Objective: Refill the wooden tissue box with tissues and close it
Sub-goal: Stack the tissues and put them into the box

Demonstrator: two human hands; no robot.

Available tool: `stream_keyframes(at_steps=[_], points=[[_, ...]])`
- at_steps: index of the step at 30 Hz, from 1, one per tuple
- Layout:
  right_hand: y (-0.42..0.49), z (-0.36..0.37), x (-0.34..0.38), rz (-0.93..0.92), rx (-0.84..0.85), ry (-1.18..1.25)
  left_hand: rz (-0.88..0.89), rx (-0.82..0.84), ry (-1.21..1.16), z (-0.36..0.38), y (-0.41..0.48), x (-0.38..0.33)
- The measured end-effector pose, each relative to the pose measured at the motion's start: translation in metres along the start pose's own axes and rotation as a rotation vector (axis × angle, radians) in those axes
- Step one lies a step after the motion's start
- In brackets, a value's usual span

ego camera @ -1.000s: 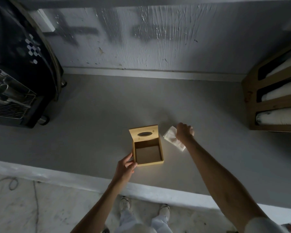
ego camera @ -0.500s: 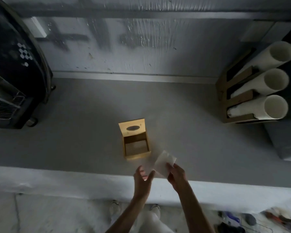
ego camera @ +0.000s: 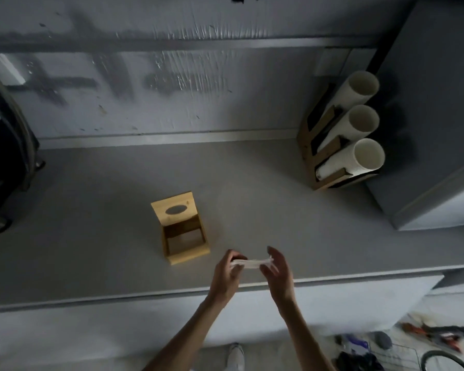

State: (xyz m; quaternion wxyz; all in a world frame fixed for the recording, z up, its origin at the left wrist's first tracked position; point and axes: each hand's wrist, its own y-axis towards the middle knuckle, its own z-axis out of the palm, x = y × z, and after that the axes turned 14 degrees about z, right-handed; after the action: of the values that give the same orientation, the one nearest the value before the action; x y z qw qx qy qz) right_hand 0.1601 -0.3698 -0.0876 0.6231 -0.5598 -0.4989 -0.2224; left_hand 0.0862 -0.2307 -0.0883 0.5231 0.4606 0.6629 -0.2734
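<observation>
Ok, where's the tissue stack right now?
In the head view, the tissues are held between the left hand and right hand, right of the open box.

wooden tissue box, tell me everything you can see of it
The wooden tissue box is a small, light yellowish wood box standing on the grey counter. Its hinged lid, with a dark oval slot, is swung up and back at the far side. The inside looks empty, showing a bare dark floor. Nothing touches it but the counter; both hands hold a tissue pack apart from it, nearer and to the right.
</observation>
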Motion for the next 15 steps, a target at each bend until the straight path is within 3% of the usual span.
stream_keyframes(at_steps=[4,8,15], points=[[0.012,0.005,0.002,-0.054,0.048,-0.153,-0.044,0.042,0.053,0.001,0.002,0.013],[0.018,0.012,-0.011,0.05,0.053,-0.16,-0.055,0.017,0.082,0.001,-0.002,0.019],[0.012,0.025,-0.016,0.022,0.018,-0.185,-0.069,0.039,0.106,0.004,0.001,0.007]])
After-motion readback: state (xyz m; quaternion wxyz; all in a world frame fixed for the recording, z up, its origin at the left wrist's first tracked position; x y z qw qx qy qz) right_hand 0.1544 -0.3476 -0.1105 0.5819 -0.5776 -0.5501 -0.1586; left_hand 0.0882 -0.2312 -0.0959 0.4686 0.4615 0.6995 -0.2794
